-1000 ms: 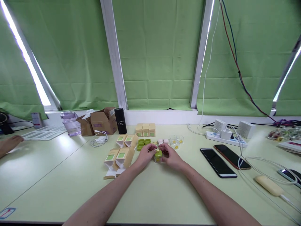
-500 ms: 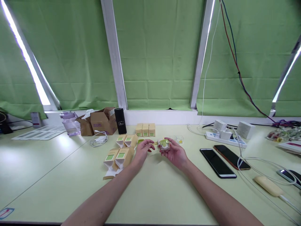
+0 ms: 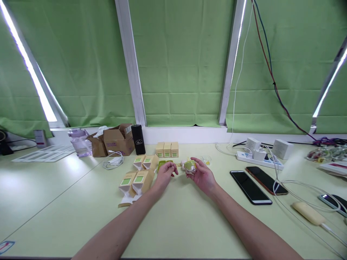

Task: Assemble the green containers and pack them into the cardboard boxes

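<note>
Head view: relative to the frame one second earlier, the small green-and-clear container (image 3: pixel 190 166) is now in the right hand (image 3: pixel 201 174) alone rather than between both hands, and the co-worker's hand at the left edge is gone. The right hand grips the container, which is tilted, between thumb and fingers. The left hand (image 3: pixel 166 174) is apart from it at nine o'clock, fingers curled narrowly; whether they enclose anything cannot be told. Clock directions are taken from the container. Green pieces (image 3: pixel 161 163), partly hidden by the left hand, and open cartons (image 3: pixel 142 178) lie near nine; three closed boxes (image 3: pixel 167 150) stand at ten; clear cups (image 3: pixel 207 160) lie between two and three; two phones (image 3: pixel 251 187) rest between three and four.
</note>
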Demonstrator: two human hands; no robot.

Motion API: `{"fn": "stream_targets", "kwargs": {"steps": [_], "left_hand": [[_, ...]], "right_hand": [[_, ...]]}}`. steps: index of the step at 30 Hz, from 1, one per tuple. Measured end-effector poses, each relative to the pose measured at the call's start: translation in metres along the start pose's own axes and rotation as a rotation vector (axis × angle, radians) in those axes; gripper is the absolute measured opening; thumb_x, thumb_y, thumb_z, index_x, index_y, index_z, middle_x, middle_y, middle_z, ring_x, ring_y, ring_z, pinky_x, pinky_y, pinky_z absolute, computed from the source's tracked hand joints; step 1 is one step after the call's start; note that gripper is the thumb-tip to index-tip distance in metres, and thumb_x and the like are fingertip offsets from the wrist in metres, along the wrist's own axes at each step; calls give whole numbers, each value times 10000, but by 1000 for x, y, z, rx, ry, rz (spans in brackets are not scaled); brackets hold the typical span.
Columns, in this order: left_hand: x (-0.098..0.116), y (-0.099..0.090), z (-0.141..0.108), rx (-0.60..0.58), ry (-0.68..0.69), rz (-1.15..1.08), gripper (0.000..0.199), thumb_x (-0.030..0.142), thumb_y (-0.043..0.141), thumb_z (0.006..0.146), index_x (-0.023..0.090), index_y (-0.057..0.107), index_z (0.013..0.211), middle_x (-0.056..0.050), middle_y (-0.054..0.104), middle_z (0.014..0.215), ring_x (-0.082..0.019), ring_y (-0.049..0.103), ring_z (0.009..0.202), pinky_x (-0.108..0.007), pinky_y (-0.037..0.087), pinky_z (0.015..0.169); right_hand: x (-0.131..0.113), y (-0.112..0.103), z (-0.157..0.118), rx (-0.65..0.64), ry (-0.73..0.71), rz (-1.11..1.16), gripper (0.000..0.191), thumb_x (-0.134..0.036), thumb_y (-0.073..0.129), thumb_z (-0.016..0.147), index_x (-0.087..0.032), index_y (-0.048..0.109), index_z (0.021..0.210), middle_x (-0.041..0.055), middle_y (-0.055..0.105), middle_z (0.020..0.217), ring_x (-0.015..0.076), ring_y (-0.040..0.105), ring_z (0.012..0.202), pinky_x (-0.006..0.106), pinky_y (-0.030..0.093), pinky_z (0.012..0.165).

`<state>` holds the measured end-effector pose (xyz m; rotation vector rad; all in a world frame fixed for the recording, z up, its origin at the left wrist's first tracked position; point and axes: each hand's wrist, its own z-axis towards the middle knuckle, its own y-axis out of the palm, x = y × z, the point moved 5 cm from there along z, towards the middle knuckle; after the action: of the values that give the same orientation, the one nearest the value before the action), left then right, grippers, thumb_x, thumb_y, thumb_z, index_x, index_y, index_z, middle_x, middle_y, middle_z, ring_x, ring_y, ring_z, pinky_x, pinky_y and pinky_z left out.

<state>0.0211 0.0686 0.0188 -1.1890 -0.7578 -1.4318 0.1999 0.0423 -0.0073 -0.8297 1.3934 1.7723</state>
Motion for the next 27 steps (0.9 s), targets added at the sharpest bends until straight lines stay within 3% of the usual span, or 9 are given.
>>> {"fn": "stream_targets", "kwargs": {"steps": [6,12,19,23,27], "left_hand": [[5,3,-3,-21,23,88,277,489,575,881,226,593,797,-40,674,790,-199,634,795,-301,502,727],[6,3,-4,-25,54,36,205,385,670,817,197,647,895,-64,703,886,-222,670,874,-340,519,827],[4,3,-4,-17,39,13,225,325,687,790,191,666,969,-93,719,1012,-248,694,972,-371,534,883],[4,-1,-4,33,68,92,183,280,645,816,213,664,985,-81,723,1047,-242,703,995,-372,535,894],[6,-10,0,111,146,238,170,249,611,845,216,675,999,-82,723,1042,-235,681,1009,-378,530,916]], "right_hand": [[-6,5,-6,63,-47,-67,618,-529,826,740,-303,494,1211,42,679,1050,263,722,856,442,611,695],[-12,12,-10,121,-228,-326,700,-381,866,671,-299,462,1238,42,539,1137,238,650,956,374,621,681],[-10,23,-16,92,-330,-625,637,-191,742,714,-304,487,1287,59,551,1216,228,629,1040,397,560,907],[-5,22,-16,51,-302,-578,621,-222,725,746,-302,478,1310,66,538,1236,230,636,1061,405,538,954],[-4,18,-13,41,-315,-650,535,-301,687,821,-295,512,1327,79,600,1245,274,553,1248,414,479,1016]]}}
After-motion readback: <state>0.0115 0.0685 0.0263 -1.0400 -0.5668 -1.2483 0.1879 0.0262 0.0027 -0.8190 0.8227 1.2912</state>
